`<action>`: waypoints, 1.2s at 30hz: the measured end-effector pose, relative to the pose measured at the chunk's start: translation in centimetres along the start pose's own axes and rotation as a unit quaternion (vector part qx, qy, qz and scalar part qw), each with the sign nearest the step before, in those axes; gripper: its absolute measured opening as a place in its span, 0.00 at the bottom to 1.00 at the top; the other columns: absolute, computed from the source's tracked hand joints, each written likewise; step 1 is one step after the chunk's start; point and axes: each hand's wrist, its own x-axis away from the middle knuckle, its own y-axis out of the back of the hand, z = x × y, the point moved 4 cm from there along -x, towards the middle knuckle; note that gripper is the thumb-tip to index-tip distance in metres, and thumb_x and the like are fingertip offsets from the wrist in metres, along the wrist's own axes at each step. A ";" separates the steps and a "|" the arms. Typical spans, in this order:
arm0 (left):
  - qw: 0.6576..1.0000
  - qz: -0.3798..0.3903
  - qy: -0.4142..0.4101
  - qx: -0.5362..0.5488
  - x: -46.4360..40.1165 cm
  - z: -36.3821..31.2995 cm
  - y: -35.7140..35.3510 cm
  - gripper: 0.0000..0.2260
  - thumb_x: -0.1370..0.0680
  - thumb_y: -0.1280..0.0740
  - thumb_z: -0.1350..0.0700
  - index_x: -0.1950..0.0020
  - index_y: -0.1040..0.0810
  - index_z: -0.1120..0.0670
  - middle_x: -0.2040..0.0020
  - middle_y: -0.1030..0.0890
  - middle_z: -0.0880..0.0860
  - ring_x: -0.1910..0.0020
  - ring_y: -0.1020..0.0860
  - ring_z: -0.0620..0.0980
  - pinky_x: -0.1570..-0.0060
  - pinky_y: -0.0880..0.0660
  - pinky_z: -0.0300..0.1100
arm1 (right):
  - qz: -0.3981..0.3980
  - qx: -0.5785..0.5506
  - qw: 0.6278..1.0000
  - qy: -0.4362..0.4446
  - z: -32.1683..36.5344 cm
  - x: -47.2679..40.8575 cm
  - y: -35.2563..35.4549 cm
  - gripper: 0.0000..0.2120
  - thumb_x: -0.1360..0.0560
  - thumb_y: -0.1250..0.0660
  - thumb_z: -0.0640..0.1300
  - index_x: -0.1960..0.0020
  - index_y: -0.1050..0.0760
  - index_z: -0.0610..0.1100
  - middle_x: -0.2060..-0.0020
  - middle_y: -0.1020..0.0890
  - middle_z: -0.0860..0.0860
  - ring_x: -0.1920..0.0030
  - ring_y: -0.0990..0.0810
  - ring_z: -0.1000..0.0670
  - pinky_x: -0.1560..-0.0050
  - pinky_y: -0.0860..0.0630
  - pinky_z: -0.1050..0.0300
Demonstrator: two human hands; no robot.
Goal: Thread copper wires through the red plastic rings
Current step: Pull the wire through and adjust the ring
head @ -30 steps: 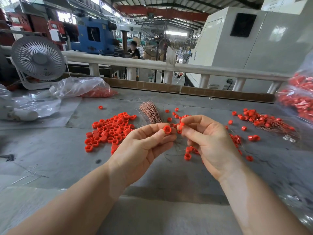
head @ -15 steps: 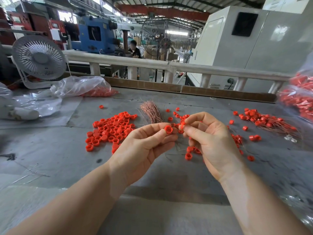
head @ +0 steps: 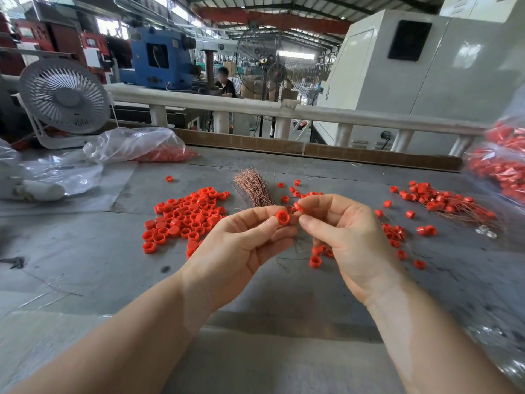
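My left hand (head: 241, 245) pinches 1 red ring (head: 282, 217) between thumb and forefinger, held up over the table (head: 85, 265). My right hand (head: 349, 237) pinches another ring (head: 297, 206) just beside it, fingers curled. Any wire between them is too thin for me to make out.

Progress, judging from the piles: a good batch looks done, since the finished heap (head: 446, 200) at far right shows rings with copper wires trailing from them. A lot looks left: the loose ring pile (head: 187, 217) to my left is big and has no wires, and the copper wire bundle (head: 254, 189) behind my hands is thick. A few strays (head: 393, 234) lie right of my right hand.

Containers: clear bag (head: 136, 146) at back left, lying flat, some red rings inside. Second bag (head: 502, 166) at the right edge, packed with red pieces; whether those are wired I can't tell.
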 end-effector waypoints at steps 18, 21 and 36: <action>1.000 -0.020 -0.019 -0.003 -0.1 -0.1 0.0 0.07 0.31 0.35 0.62 0.55 0.20 0.59 0.61 0.16 0.55 0.63 0.17 0.46 0.59 0.20 0.37 | -0.017 -0.009 1.000 0.022 -0.1 -0.3 0.2 0.09 0.29 0.29 0.38 0.63 0.18 0.51 0.65 0.16 0.52 0.66 0.22 0.56 0.68 0.27 0.60; 1.000 -0.021 -0.020 -0.002 -0.1 -0.1 0.0 0.07 0.32 0.34 0.62 0.57 0.18 0.59 0.62 0.16 0.55 0.63 0.17 0.46 0.59 0.20 0.37 | -0.022 -0.002 0.999 0.036 0.1 -0.2 0.2 0.10 0.30 0.28 0.38 0.63 0.18 0.53 0.67 0.17 0.53 0.69 0.24 0.58 0.71 0.28 0.62; 0.999 -0.037 -0.029 -0.004 -0.2 -0.2 0.1 0.08 0.34 0.32 0.61 0.56 0.19 0.59 0.63 0.17 0.54 0.64 0.18 0.45 0.58 0.20 0.37 | -0.012 0.039 0.993 0.110 0.5 -0.2 -0.2 0.13 0.29 0.29 0.37 0.61 0.18 0.56 0.65 0.16 0.55 0.67 0.23 0.60 0.65 0.28 0.67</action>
